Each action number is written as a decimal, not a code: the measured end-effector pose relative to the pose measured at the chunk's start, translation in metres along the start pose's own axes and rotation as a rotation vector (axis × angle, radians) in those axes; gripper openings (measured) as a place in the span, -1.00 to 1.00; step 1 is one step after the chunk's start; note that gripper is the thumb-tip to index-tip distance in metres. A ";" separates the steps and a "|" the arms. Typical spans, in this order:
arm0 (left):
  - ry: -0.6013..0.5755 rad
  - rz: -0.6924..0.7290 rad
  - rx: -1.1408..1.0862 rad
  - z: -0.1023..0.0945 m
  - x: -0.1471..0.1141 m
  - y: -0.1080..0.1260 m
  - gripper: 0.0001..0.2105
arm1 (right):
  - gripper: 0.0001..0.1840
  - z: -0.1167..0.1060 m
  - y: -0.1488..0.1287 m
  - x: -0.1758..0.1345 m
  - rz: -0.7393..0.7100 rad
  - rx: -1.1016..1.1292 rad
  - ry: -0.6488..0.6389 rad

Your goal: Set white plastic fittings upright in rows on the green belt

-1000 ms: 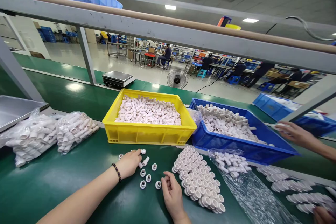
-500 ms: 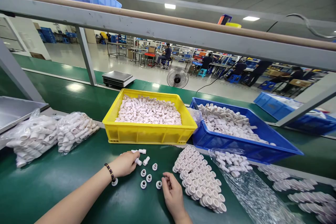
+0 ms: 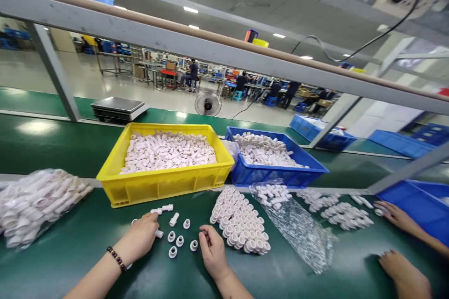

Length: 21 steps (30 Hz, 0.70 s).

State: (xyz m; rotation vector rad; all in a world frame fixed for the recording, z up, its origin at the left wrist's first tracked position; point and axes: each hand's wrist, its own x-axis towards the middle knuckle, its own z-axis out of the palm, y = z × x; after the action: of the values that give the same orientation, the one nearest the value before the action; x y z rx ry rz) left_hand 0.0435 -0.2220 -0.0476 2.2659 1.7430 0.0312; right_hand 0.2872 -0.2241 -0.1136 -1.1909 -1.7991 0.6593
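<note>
My left hand, with a beaded bracelet at the wrist, is closed over a white plastic pipe fitting that sticks out past its fingers. More fittings of this kind lie by the fingertips, one of them a loose fitting on its side. My right hand rests loosely curled on the green table, and I see nothing in it. Just left of its thumb stands an upright fitting, with several others upright between my hands. Close to its right is a block of fittings in tight rows.
Behind stand a yellow bin and a blue bin, both full of fittings. A bagged heap of fittings lies left. At right are a clear plastic bag and a co-worker's hands beside further rows. A scale sits behind.
The view has swung right, bringing the co-worker's hands into sight. My left hand stays over the fittings, and my right hand remains beside the upright fitting.
</note>
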 end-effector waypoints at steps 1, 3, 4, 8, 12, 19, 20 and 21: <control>-0.001 0.002 0.008 0.003 0.000 0.000 -0.70 | -0.80 0.000 -0.001 0.000 0.003 -0.009 0.007; -0.007 0.009 0.025 0.008 0.000 0.001 -0.68 | -0.80 0.000 -0.004 -0.001 0.004 -0.031 0.020; -0.014 0.014 0.036 0.010 0.001 0.001 -0.66 | -0.80 -0.001 -0.005 -0.002 0.001 -0.043 0.027; -0.036 0.054 0.060 0.014 0.001 -0.001 -0.64 | -0.79 -0.003 -0.015 0.000 -0.022 -0.063 0.075; -0.054 0.096 -0.005 0.017 0.001 -0.008 -0.64 | -0.78 -0.007 -0.038 0.022 -0.062 -0.083 0.089; -0.034 0.115 -0.100 0.040 0.008 -0.032 -0.65 | -0.79 0.004 -0.086 0.083 -0.124 -0.347 -0.289; -0.022 0.134 -0.108 0.041 0.009 -0.033 -0.67 | -0.78 0.007 -0.089 0.091 -0.121 -0.403 -0.378; -0.006 0.152 -0.114 0.040 0.009 -0.033 -0.70 | -0.77 0.010 -0.092 0.097 -0.110 -0.463 -0.472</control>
State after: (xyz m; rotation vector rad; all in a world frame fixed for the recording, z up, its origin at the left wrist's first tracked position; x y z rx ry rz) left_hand 0.0219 -0.2140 -0.0953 2.3066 1.5221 0.1506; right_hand 0.2184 -0.1722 -0.0103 -1.2906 -2.4953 0.4982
